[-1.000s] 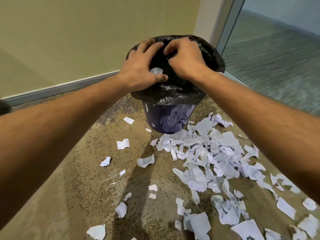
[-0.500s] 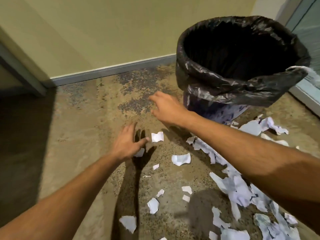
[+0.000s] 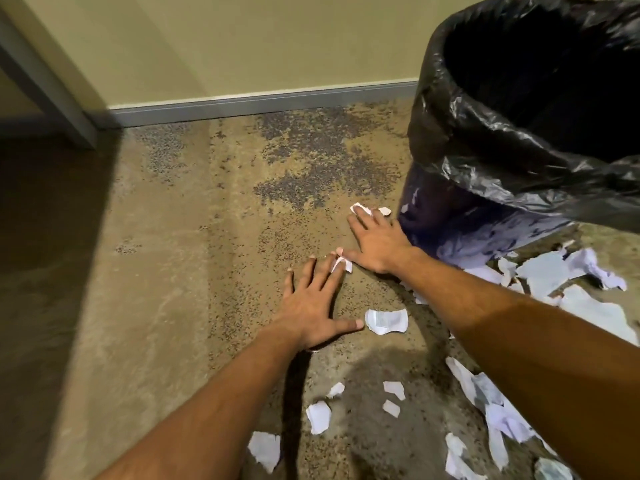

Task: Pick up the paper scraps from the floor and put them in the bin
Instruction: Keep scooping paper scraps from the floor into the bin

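The bin (image 3: pixel 460 216), dark blue with a black liner folded over its rim, stands at the upper right. White paper scraps lie scattered over the carpet. My left hand (image 3: pixel 313 303) lies flat on the floor with fingers spread, its fingertips on a small scrap (image 3: pixel 341 264). My right hand (image 3: pixel 375 242) also lies flat, beside the bin's base, its fingertips pressing another scrap (image 3: pixel 360 210). A larger scrap (image 3: pixel 387 321) lies just right of my left thumb. A dense heap of scraps (image 3: pixel 571 289) sits at the right.
A beige wall with a grey skirting board (image 3: pixel 263 105) runs across the back. A grey post (image 3: pixel 48 84) slants at the upper left, with dark shadow on the floor below it. More scraps (image 3: pixel 318 416) lie near the bottom edge.
Both hands left the bin's rim and came down to the carpet. They now lie flat with fingertips on small scraps. The view has swung left and closer to the floor.
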